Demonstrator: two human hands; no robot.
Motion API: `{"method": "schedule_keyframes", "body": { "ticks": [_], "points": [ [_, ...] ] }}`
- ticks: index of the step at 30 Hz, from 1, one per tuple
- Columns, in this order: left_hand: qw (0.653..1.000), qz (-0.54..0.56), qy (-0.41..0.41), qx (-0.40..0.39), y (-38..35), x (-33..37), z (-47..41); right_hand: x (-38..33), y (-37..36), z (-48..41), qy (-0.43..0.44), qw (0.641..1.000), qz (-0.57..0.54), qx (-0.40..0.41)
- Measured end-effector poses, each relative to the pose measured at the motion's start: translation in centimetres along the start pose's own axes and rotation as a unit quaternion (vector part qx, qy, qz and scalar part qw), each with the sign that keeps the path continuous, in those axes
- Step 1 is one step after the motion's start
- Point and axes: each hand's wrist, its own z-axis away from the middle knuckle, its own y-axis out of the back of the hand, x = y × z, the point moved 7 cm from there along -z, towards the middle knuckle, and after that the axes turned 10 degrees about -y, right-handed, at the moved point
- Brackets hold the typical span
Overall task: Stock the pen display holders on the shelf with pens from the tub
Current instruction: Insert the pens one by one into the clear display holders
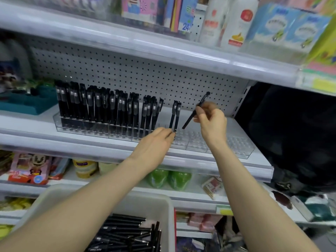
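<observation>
**Head view.** A clear acrylic pen display holder [236, 148] stands on the white metal shelf [91, 142]. Its left part is packed with upright black capped pens [98, 108]; its right part shows bare sockets. At the right end of the filled row, the left hand [154, 140] pinches the lower ends of two upright pens [175, 115]. Above the bare sockets, the right hand [211, 120] pinches a single tilted pen [190, 120], tip down. Below the holder, a white plastic tub [164, 202] contains loose pens [125, 231]. Step judged in hand: seating pens. The next move probably calls for righting the tilted pen over a free socket.
</observation>
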Motion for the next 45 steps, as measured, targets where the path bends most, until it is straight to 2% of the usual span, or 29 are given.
{"method": "schedule_keyframes", "body": {
  "ticks": [9,20,24,27,29,34,37,41,45],
  "points": [
    [0.999,0.024,0.022,0.006,-0.7,-0.6,0.0,3.3,-4.0,-0.5,0.004,0.989,0.129,-0.071],
    [0.999,0.036,0.018,0.005,-0.9,-0.7,1.1,3.6,-4.2,0.1,-0.040,0.984,0.153,-0.076],
    [0.996,0.061,0.052,0.033,1.1,-0.8,3.9,3.2,-3.7,0.9,-0.042,0.976,0.208,-0.051],
    [0.993,0.067,0.078,0.065,3.2,-1.7,7.7,2.3,-3.0,3.6,0.007,0.979,0.203,0.001],
    [0.991,0.062,0.094,0.068,3.3,-2.7,10.9,1.5,-3.3,6.6,0.042,0.983,0.176,0.006],
    [0.986,0.057,0.158,0.023,0.8,-4.5,18.4,1.7,-7.8,15.6,0.049,0.986,0.133,-0.088],
    [0.980,0.066,0.187,-0.024,-1.1,-4.6,21.4,3.2,-11.1,20.2,0.029,0.972,0.157,-0.172],
    [0.978,0.049,0.194,-0.056,-2.7,-4.7,22.9,6.7,-14.6,24.3,-0.008,0.914,0.262,-0.308],
    [0.978,0.029,0.194,-0.064,-3.2,-4.4,22.9,8.6,-15.3,26.9,-0.004,0.855,0.352,-0.381]
  ]
}}
